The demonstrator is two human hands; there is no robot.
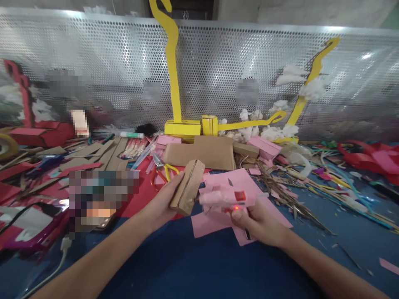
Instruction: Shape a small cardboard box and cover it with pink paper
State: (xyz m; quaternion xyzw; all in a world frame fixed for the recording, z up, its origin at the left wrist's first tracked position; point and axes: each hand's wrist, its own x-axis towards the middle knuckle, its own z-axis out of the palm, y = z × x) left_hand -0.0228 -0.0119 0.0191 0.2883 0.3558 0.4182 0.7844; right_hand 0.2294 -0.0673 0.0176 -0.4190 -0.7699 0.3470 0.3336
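My left hand (160,203) is wrapped round a small brown cardboard box (189,187), tilted with its long side towards me. In my right hand (262,222) is a pink hot glue gun (224,199), its red light lit and its nozzle end pointing left at the box. A narrow gap separates the glue gun from the box. Pink paper sheets (208,226) lie beneath the glue gun. Just behind my left hand rest scissors (166,170) with red and yellow handles, on red paper (137,195).
Yellow paper hooks on box bases (182,128) stand along the perforated metal panel (124,62). A flat cardboard piece (215,153) lies in front of them. Twigs and sticks (286,191) spread to the right. Cardboard strips (106,153) and a white cable (62,257) are at left.
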